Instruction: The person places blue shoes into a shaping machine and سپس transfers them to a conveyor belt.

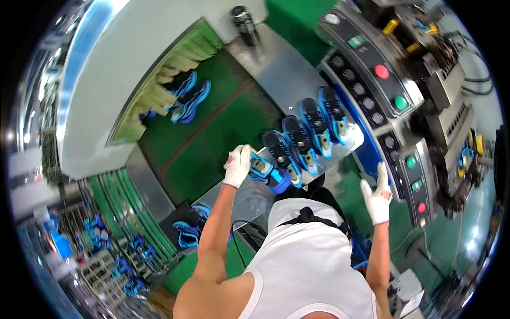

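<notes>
My left hand [238, 166], in a white glove, is closed on the end of a blue shoe upper [260, 168] at the edge of the metal table. Its purple-blue part points toward my body. Right beside it, several black and blue shoe uppers [299, 142] stand in a slanting row on the table. My right hand [377, 198], gloved as well, is held out to the right with its fingers apart and nothing in it. It is nearest the machine's lower control panel [419, 183].
A green conveyor belt [228, 106] runs under a yellowish curtain [159, 85], carrying dark and blue shoes [192, 101]. A dark bottle [245, 25] stands behind the table. More blue uppers [187, 232] sit at lower left. The machine's upper panel [374, 58] has red and green buttons.
</notes>
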Action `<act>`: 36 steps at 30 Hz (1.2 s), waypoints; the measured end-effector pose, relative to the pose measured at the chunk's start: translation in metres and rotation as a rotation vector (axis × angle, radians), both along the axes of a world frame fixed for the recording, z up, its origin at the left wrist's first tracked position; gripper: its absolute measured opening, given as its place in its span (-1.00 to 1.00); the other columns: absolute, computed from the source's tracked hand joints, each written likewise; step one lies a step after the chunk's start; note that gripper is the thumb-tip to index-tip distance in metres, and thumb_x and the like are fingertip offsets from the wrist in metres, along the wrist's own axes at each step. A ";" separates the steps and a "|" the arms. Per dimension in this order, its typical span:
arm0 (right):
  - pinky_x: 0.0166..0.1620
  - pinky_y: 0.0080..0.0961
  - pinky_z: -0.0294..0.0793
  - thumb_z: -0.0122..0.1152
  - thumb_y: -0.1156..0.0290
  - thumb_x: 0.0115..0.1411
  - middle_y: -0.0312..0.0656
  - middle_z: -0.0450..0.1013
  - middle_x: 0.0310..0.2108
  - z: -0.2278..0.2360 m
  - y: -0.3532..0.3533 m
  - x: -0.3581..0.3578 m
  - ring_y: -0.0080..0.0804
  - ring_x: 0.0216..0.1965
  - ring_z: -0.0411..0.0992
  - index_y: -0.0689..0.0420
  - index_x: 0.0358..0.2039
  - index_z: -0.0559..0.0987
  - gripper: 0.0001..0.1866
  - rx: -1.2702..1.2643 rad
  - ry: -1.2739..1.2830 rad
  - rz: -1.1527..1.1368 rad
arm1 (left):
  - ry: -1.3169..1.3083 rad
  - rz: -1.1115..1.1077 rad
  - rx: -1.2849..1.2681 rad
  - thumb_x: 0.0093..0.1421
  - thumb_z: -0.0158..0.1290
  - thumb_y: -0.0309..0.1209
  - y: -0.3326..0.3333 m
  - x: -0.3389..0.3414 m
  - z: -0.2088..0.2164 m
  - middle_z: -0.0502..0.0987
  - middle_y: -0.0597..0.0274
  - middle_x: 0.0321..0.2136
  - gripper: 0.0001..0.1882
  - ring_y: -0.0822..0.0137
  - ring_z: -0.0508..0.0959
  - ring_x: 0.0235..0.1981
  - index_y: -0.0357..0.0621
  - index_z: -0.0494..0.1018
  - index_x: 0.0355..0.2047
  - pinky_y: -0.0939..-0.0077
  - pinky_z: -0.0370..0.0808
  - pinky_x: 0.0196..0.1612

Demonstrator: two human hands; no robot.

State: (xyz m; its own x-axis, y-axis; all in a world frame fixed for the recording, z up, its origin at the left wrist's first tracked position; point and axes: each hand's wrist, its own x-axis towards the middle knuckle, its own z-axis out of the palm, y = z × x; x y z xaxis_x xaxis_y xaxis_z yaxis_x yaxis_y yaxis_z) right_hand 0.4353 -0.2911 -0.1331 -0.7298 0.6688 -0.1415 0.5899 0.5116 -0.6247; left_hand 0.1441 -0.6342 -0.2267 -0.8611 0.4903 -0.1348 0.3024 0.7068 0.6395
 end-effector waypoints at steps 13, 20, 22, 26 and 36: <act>0.41 -0.29 0.18 0.29 0.57 0.21 0.11 0.20 0.40 -0.032 -0.023 0.006 -0.10 0.41 0.19 0.31 0.40 0.19 -0.23 -0.343 -0.014 0.194 | 0.431 -0.115 0.218 0.32 -0.06 -0.22 -0.035 0.036 0.020 0.57 0.07 -0.35 -0.70 -0.01 0.58 -0.27 -0.11 0.59 -0.36 0.18 0.53 -0.19; 0.35 -0.27 0.28 0.27 0.52 0.24 0.12 0.31 0.32 -0.067 -0.031 0.010 -0.13 0.33 0.30 0.32 0.35 0.27 -0.32 -0.419 -0.179 0.403 | 0.063 0.326 0.102 0.18 0.18 -0.01 0.003 0.117 -0.042 0.47 0.11 0.04 -0.52 0.01 0.46 0.09 -0.07 0.56 -0.04 0.10 0.38 0.17; 0.37 -0.28 0.25 0.27 0.54 0.24 0.10 0.29 0.33 -0.044 -0.048 -0.014 -0.15 0.35 0.28 0.32 0.36 0.27 -0.31 -0.377 -0.242 0.547 | 0.027 0.374 0.122 0.15 0.22 0.01 0.002 0.127 -0.041 0.45 0.08 0.08 -0.45 -0.04 0.44 0.10 -0.06 0.52 0.03 0.05 0.37 0.18; 0.38 -0.28 0.22 0.25 0.54 0.22 0.11 0.29 0.33 -0.035 -0.080 -0.072 -0.15 0.35 0.28 0.29 0.37 0.27 -0.30 -0.465 -0.035 0.765 | 0.033 0.256 0.079 0.11 0.26 -0.01 -0.012 0.116 -0.037 0.45 0.15 0.07 -0.49 -0.03 0.41 0.12 0.10 0.52 0.03 -0.03 0.35 0.17; 0.38 -0.28 0.21 0.40 0.48 0.10 0.14 0.23 0.35 -0.102 -0.216 -0.160 -0.05 0.36 0.24 0.30 0.40 0.17 -0.11 -0.335 -0.186 0.690 | -0.177 0.195 0.421 0.15 0.26 -0.10 -0.050 0.101 -0.038 0.41 0.11 0.18 -0.34 0.00 0.42 0.20 0.09 0.38 0.24 -0.15 0.33 0.17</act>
